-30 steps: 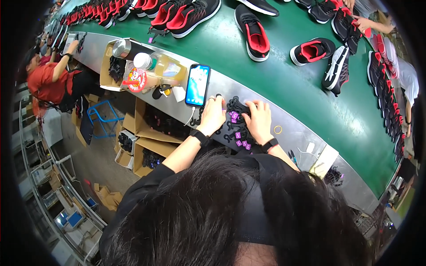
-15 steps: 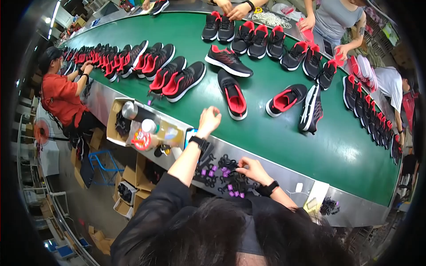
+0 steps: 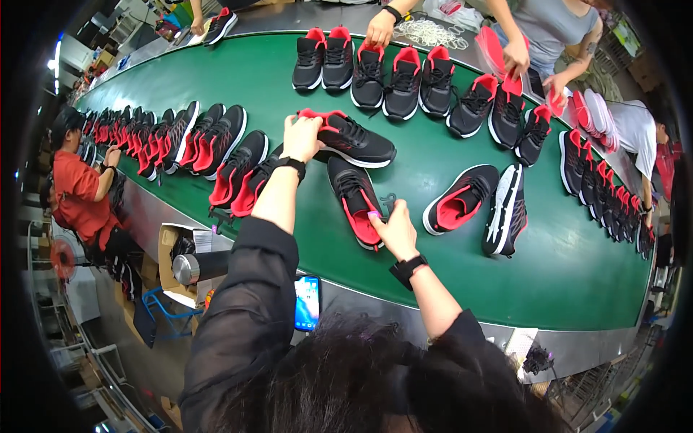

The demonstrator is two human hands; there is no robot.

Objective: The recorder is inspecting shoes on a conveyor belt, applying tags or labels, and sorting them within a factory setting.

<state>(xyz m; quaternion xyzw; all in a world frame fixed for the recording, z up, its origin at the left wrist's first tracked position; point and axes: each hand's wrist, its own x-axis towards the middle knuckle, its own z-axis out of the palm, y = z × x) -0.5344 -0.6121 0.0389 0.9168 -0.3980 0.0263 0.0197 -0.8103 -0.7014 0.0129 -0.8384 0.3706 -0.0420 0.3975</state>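
My left hand (image 3: 302,137) is closed on the heel of a black sneaker (image 3: 357,143) with a red lining and white sole, its toe pointing right. My right hand (image 3: 397,229) pinches a small black plastic hook (image 3: 389,198) with a purple tag (image 3: 374,216). Beneath that hand lies a second black sneaker (image 3: 351,189), its red opening toward me. The right fingers overlap its heel edge, and whether they touch it I cannot tell. Further right are an upright sneaker (image 3: 462,198) and one on its side (image 3: 504,209), its white sole showing.
Rows of sneakers (image 3: 404,83) line the far side of the green belt (image 3: 289,54), more (image 3: 231,137) on the left. Co-workers' hands (image 3: 380,29) work across it. A phone (image 3: 307,303), a metal flask (image 3: 186,268) and a pile of black hooks (image 3: 538,359) lie along the near edge.
My left hand has reached forward and taken hold of the sneaker's heel. My right hand has come up from the hooks on the near ledge with one hook. A co-worker's hand has moved to another shoe.
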